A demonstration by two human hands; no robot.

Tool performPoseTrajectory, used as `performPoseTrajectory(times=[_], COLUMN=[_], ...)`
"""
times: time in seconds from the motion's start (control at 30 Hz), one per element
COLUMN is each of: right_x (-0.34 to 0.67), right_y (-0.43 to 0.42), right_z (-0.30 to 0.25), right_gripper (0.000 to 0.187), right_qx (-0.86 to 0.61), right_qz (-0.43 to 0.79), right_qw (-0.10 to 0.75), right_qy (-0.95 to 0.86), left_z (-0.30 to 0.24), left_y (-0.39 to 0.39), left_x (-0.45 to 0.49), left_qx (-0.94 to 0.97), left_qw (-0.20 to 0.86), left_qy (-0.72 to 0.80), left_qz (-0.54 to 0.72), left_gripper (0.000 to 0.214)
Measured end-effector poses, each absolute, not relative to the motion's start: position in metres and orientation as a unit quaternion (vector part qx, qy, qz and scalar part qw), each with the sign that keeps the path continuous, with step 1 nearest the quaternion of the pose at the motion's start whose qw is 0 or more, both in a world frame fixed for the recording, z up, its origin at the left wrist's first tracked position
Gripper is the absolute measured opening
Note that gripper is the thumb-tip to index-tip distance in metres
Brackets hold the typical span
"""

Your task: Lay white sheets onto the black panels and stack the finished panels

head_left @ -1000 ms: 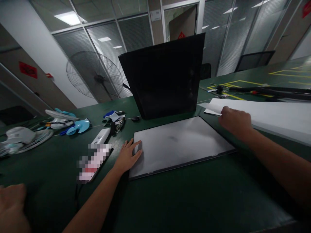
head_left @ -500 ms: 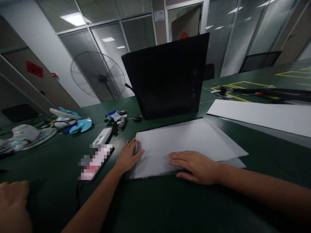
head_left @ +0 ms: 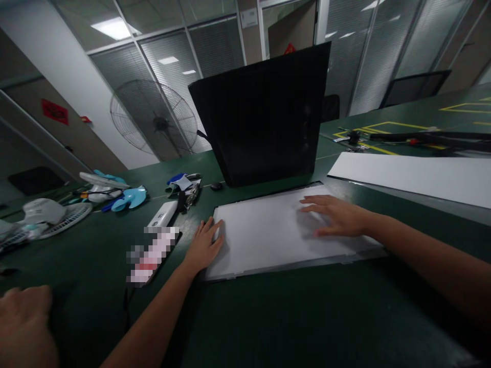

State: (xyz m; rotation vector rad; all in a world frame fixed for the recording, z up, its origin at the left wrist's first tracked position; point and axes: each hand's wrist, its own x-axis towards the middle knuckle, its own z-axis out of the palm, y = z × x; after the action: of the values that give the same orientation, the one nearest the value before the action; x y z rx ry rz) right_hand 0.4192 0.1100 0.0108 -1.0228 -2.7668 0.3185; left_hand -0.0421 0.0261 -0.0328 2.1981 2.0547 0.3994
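A flat rectangular panel (head_left: 337, 257) lies on the green table (head_left: 291, 317) in front of me, covered by a white sheet (head_left: 264, 230). My left hand (head_left: 204, 244) rests open on the sheet's left edge, fingers flat and spread. My right hand (head_left: 337, 216) lies open and flat on the right part of the sheet, palm down, fingers pointing left. Neither hand holds anything.
A large black panel (head_left: 264, 112) stands tilted behind the sheet. A stack of white sheets (head_left: 414, 176) lies at the right. A blurred flat object (head_left: 153, 254), a white device (head_left: 163, 214), blue fan blades (head_left: 128, 198) and a fan grille (head_left: 42, 217) lie left. Another person's hand (head_left: 25, 327) is at the bottom left.
My right hand took a white sheet from the right stack and laid it over the panel. It then slid from the sheet's near edge to its right part. My left hand stayed put.
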Motion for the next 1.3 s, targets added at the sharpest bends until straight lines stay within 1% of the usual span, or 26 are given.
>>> performPoseTrajectory(times=[0.1, 0.17, 0.2, 0.27, 0.37, 0.43, 0.53, 0.67, 0.73, 0.8, 0.83, 0.9, 0.97, 1.03, 1.13, 1.2, 1.3], right_x=[0.400, 0.387, 0.382, 0.377, 0.379, 0.383, 0.387, 0.391, 0.405, 0.431, 0.449, 0.489, 0.528, 0.557, 0.571, 0.564, 0.543], right_y=[0.092, 0.081, 0.076, 0.072, 0.074, 0.078, 0.080, 0.090, 0.107, 0.131, 0.144, 0.168, 0.184, 0.192, 0.192, 0.187, 0.174], right_z=[0.011, 0.013, 0.014, 0.017, 0.022, 0.023, 0.022, 0.016, 0.011, 0.004, 0.000, -0.010, -0.019, -0.026, -0.030, -0.028, -0.015], right_gripper=[0.105, 0.115, 0.117, 0.111, 0.089, 0.079, 0.076, 0.076, 0.070, 0.063, 0.062, 0.069, 0.078, 0.082, 0.079, 0.071, 0.052], right_qx=[-0.282, -0.247, -0.232, -0.215, -0.218, -0.228, -0.235, -0.236, -0.265, -0.355, -0.414, -0.521, -0.602, -0.679, -0.747, -0.746, -0.738], right_qz=[0.155, 0.179, 0.187, 0.198, 0.201, 0.210, 0.225, 0.221, 0.175, 0.071, 0.010, -0.073, -0.092, -0.075, -0.045, -0.046, -0.059], right_qw=[0.055, 0.036, 0.028, 0.013, 0.009, 0.027, 0.056, 0.063, 0.089, 0.134, 0.159, 0.193, 0.204, 0.192, 0.153, 0.126, 0.089], right_qy=[-0.945, -0.952, -0.954, -0.956, -0.955, -0.950, -0.944, -0.944, -0.944, -0.923, -0.896, -0.828, -0.766, -0.704, -0.645, -0.652, -0.666], left_z=[-0.034, -0.035, -0.035, -0.035, -0.034, -0.032, -0.029, -0.023, -0.022, -0.023, -0.023, -0.024, -0.024, -0.023, -0.021, -0.021, -0.020], left_y=[0.024, 0.022, 0.021, 0.020, 0.018, 0.017, 0.016, 0.014, 0.013, 0.013, 0.013, 0.013, 0.013, 0.013, 0.013, 0.013, 0.012], left_x=[-0.036, -0.031, -0.028, -0.022, -0.018, -0.016, -0.015, -0.013, -0.012, -0.012, -0.012, -0.012, -0.012, -0.011, -0.011, -0.010, -0.009], left_qx=[0.719, 0.717, 0.714, 0.709, 0.706, 0.708, 0.707, 0.702, 0.702, 0.704, 0.704, 0.705, 0.704, 0.701, 0.695, 0.692, 0.685], left_qw=[0.049, 0.050, 0.051, 0.056, 0.070, 0.075, 0.077, 0.082, 0.081, 0.073, 0.068, 0.062, 0.060, 0.058, 0.053, 0.047, 0.039], left_qy=[0.683, 0.687, 0.689, 0.694, 0.694, 0.691, 0.692, 0.698, 0.698, 0.697, 0.697, 0.697, 0.698, 0.701, 0.707, 0.711, 0.718], left_qz=[0.118, 0.110, 0.108, 0.111, 0.121, 0.125, 0.124, 0.116, 0.113, 0.114, 0.115, 0.117, 0.116, 0.115, 0.118, 0.120, 0.116], left_gripper=[0.061, 0.063, 0.063, 0.065, 0.065, 0.064, 0.066, 0.065, 0.064, 0.064, 0.063, 0.062, 0.061, 0.061, 0.059, 0.058, 0.056])
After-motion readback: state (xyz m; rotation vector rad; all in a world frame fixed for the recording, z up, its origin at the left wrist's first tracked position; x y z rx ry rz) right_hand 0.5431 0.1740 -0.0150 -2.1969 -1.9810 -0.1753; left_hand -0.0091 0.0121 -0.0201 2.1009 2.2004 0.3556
